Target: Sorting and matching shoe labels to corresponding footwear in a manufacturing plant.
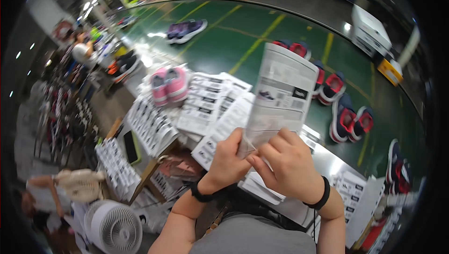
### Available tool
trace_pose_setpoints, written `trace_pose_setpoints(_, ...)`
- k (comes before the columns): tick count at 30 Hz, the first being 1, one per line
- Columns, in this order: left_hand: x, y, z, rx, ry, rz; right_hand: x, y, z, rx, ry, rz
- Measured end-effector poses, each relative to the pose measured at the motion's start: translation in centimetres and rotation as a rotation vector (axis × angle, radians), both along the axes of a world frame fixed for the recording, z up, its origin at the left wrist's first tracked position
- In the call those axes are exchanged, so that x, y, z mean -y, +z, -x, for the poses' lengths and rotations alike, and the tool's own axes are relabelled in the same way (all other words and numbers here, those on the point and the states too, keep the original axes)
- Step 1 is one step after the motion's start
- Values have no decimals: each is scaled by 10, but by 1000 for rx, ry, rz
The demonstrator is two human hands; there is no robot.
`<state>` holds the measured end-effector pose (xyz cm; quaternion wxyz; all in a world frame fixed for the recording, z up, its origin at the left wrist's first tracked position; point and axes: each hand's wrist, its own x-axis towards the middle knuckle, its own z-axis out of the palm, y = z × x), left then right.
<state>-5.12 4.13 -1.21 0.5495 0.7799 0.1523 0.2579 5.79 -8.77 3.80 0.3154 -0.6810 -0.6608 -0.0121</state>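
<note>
A pale printed sheet [283,92], with small shoe pictures and dark blocks on it, stands up in front of me between both hands. My left hand [228,160] is closed on its lower left corner, thumb and fingers pinching the edge. Beside it, my right hand [291,165] has its fingers curled against the sheet's lower edge, the fingertips partly hidden. Behind the hands lie stacks of similar printed sheets [202,102]. A pair of pink shoes [170,85] rests at the back of those stacks.
A green table or belt [224,24] with yellow lines carries purple shoes [186,31] and several navy-and-red shoes [343,118]. A phone [131,147] lies by the left stacks. A white fan [114,226] stands lower left. Cartons [369,27] sit far right; people work at the far left.
</note>
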Motion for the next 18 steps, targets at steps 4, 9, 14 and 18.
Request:
trace_pose_setpoints(4, 46, 1, -31, 164, -14, -273, 19, 12, -10, -18, -607, -497)
trace_pose_setpoints(9, 90, -17, -58, 298, 19, -627, 42, 7, -8, 263, -794, -656)
trace_pose_setpoints(14, 103, -13, -65, 304, -38, -742, 67, 9, -19, 294, -803, -663)
trace_pose_setpoints(18, 111, 1, -65, 216, -130, -624, 71, 8, -17, 229, -884, -577)
